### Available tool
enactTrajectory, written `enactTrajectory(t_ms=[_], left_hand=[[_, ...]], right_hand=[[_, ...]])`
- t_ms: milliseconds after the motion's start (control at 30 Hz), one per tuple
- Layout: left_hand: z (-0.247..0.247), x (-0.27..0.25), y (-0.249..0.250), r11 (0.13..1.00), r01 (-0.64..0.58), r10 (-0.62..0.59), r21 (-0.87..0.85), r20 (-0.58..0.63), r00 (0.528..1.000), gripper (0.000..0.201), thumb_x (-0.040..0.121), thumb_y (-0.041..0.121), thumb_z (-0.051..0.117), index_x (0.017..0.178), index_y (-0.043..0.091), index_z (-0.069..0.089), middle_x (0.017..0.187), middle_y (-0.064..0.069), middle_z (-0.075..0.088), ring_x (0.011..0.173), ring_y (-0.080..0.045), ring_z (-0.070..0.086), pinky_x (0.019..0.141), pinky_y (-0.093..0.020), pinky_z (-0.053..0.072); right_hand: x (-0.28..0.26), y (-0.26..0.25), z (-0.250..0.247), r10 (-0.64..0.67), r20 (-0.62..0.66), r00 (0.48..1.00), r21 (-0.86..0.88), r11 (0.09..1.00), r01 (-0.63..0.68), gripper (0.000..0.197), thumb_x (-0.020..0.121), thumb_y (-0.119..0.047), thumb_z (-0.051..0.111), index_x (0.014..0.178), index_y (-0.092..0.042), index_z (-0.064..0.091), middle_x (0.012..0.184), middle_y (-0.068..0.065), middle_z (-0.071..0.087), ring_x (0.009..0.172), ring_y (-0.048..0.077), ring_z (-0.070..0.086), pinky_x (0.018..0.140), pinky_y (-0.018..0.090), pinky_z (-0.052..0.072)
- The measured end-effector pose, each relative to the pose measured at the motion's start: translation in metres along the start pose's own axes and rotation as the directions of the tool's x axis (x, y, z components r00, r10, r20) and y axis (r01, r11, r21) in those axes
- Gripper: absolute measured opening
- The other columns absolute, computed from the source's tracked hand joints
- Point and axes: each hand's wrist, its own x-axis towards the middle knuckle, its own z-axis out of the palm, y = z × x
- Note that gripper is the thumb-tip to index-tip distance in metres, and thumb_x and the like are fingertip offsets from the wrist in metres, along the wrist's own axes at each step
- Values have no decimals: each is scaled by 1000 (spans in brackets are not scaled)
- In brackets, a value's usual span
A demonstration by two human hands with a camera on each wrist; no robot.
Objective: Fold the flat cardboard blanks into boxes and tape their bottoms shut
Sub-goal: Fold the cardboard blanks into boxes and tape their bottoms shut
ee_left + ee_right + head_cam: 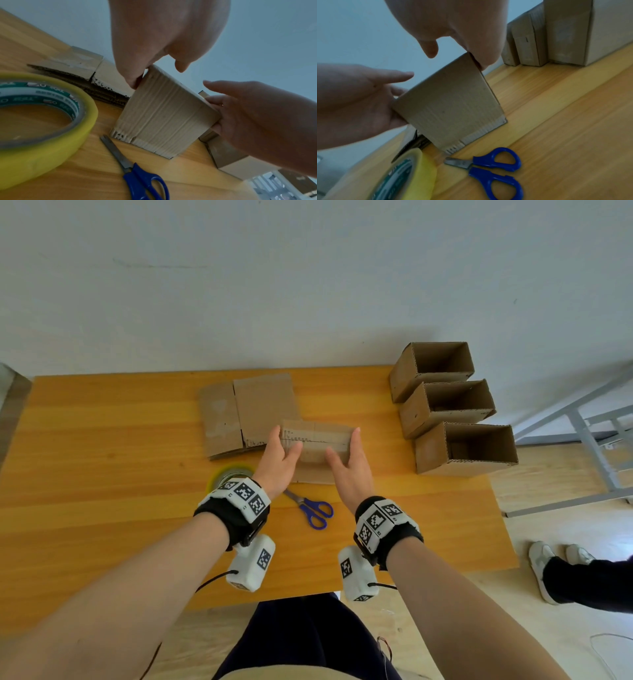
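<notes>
Only the head view shows three finished boxes [445,405], open-topped, in a row at the surface's [102,457] right edge. The wrist views add green printing inside the one tape roll [60,155], next to one pair of scissors [142,180]. One half-formed box [317,440] stands mid-surface beside the flat blanks [246,412]. The left hand [279,455] and right hand [349,463] press straight fingers [133,78] against its ends.

You are at a plain packing bench in a bare workroom. A wooden table [102,440] stands against a blank pale wall [239,285]. It carries open cardboard boxes [421,412], flat cardboard blanks [263,402], a roll of yellow tape [51,148] and blue-handled scissors [315,510]. A grey metal frame [597,448] stands on the light wood floor [548,542].
</notes>
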Motion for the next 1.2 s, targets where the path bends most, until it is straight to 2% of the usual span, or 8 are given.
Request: enactTrajectory(t_ms=[167, 367, 500, 667, 833, 1000, 1100, 1200], left_hand=[[7, 9, 0, 997, 45, -49, -59, -69, 996, 61, 89, 36, 59, 136, 11, 29, 126, -3, 53, 118, -21, 52, 102, -37, 42], [11, 8, -2, 997, 76, -78, -21, -145, 986, 60, 98, 40, 38, 146, 10, 17, 150, -11, 32, 137, -26, 32, 109, -35, 27], [11, 14, 0, 990, 109, -123, -86, -182, 975, 50, 102, 37, 26, 144, 10, 21, 134, -12, 45, 127, -29, 43, 96, -30, 32], [12, 16, 1, 982, 120, -142, -146, -156, 977, 70, 89, 48, 55, 139, 12, 21, 126, -7, 52, 115, -24, 53, 100, -36, 42], [12, 16, 5, 979, 142, -168, -149, -184, 968, 49, 102, 39, 24, 140, 9, 25, 107, 1, 47, 108, -21, 48, 86, -27, 33], [11, 30, -15, 812, 328, -394, -483, -40, 918, 76, 87, 69, 18, 147, 23, 30, 151, 0, 33, 139, -19, 30, 117, -41, 20], [10, 35, -22, 662, 436, -541, -610, 14, 841, 83, 79, 75, 30, 134, 16, 48, 132, -7, 56, 125, -24, 50, 108, -42, 36], [7, 30, -10, 631, 427, -518, -648, 57, 854, 43, 98, 49, 33, 108, 16, 59, 93, -4, 66, 90, -18, 62, 75, -31, 51]], right_hand=[[14, -4, 8, 78, -112, 991, 87, 994, -68, 89, 85, -42, 65, 151, -16, 11, 155, 2, 24, 142, 16, 25, 116, 36, 27], [20, 4, 7, 78, -163, 983, 155, 986, -53, 57, 95, -28, 55, 144, -14, 29, 144, 2, 39, 133, 14, 36, 103, 22, 32], [24, 7, 4, 99, -195, 976, 189, 980, -62, 36, 101, -28, 41, 134, -13, 40, 132, 3, 50, 121, 15, 46, 99, 27, 38], [32, 5, 13, 88, -176, 980, 130, 989, -66, 71, 75, -46, 74, 125, -11, 37, 122, 4, 48, 110, 17, 49, 95, 33, 47], [35, 7, 10, 81, -207, 975, 105, 993, -61, 36, 92, -37, 57, 115, -12, 44, 115, 4, 50, 107, 19, 50, 95, 36, 45], [37, 8, 1, 128, -224, 966, 245, 967, -71, 22, 103, -25, 32, 94, -10, 45, 82, -2, 47, 75, 12, 43, 70, 28, 38], [40, 9, 2, 172, -214, 962, 302, 948, -102, 21, 103, -23, 30, 96, -10, 45, 79, -4, 44, 72, 9, 39, 63, 23, 34], [42, 12, 4, 254, -159, 954, 425, 890, -166, 21, 104, -24, 30, 103, -13, 48, 87, -4, 48, 80, 11, 44, 68, 22, 38]])
